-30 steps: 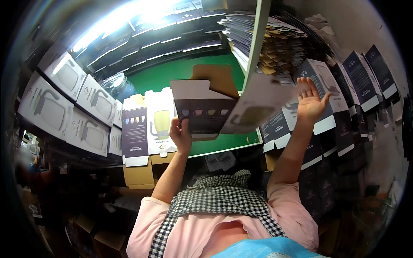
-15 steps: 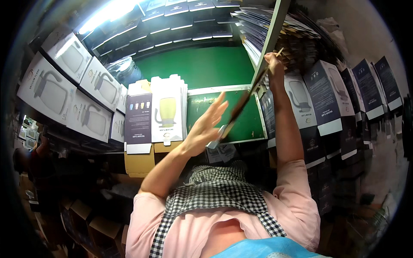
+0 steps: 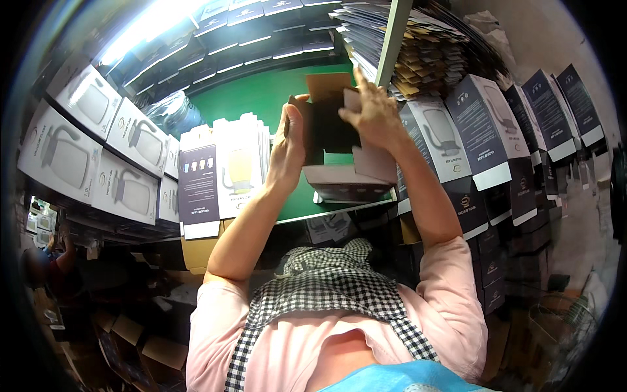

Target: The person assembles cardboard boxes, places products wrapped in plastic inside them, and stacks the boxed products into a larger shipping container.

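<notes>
A carton (image 3: 329,130) stands between my hands on the green tabletop (image 3: 225,97), its mouth toward me, dark inside, several end flaps sticking out. My left hand (image 3: 289,145) grips its left side, the thumb near the upper rim and the other fingers mostly hidden behind the wall. At the upper right, my right hand (image 3: 377,116) has its fingers spread beside a flap. It is slightly blurred, and its contact with the carton is hard to make out.
Flat folded cartons (image 3: 243,160) lie to the left, beside stacked white jug boxes (image 3: 62,151). Upright boxes (image 3: 486,130) line the right side. A pale post (image 3: 394,42) rises in front of piled flat cartons (image 3: 428,62). A clear plastic bag (image 3: 175,112) sits at the back left.
The thin, blurred folded carton is now opened into a box shape in front of me. My right hand has come down and inward from the post; my left has moved up to the carton's side.
</notes>
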Tool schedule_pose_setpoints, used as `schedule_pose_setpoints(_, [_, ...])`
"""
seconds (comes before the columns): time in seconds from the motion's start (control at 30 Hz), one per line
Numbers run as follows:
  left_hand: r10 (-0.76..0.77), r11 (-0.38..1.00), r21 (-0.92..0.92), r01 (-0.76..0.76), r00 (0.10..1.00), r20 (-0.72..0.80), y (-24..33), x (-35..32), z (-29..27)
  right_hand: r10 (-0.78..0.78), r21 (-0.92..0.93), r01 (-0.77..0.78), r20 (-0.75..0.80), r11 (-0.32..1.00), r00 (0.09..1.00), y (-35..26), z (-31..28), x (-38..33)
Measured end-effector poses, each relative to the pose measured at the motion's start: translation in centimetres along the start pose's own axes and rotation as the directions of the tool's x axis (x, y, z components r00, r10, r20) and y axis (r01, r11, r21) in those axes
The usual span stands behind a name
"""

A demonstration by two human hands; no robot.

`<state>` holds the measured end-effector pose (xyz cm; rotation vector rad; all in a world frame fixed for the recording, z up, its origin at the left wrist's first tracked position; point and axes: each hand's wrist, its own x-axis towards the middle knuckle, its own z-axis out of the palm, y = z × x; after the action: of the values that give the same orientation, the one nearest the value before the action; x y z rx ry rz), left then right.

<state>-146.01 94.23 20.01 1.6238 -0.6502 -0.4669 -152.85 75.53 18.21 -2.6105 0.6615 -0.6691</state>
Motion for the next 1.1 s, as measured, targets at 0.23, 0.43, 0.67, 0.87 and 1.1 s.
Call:
schedule_pose_setpoints(0.23, [0.481,0.873,0.221,-0.435,0.841,-0.248,-7.2,6.2,-0.3,-0.258,-0.192,0.246,-0.039,0.95,0.965,1.0,11.1,0.4])
schedule_pose_setpoints(0.43, [0.191,0.968,-0.118,-0.22,0.958,-0.216,-11.3,8.5,-5.1,-0.421,0.564,0.302,0.091,0.769,0.903,3.5,15.0,0.3])
schedule_pose_setpoints(0.67, [0.07,0.831,0.513,-0.215,0.955,0.288,-10.2,9.4,-7.2,-0.161,0.295,0.236,-0.257,0.926,0.953,-0.9,17.4,-0.2])
schedule_pose_setpoints(0.87, [0.011,0.777,0.629,-0.016,1.0,0.012,-13.4,10.4,-6.4,0.523,0.932,-0.301,0.157,0.202,0.837,6.2,23.5,-2.1])
schedule_pose_setpoints(1.1, [0.175,0.602,0.796,-0.056,0.983,-0.063,-13.5,10.1,-7.0,0.25,0.515,-0.841,0.847,-0.166,0.469,8.4,31.7,-5.2])
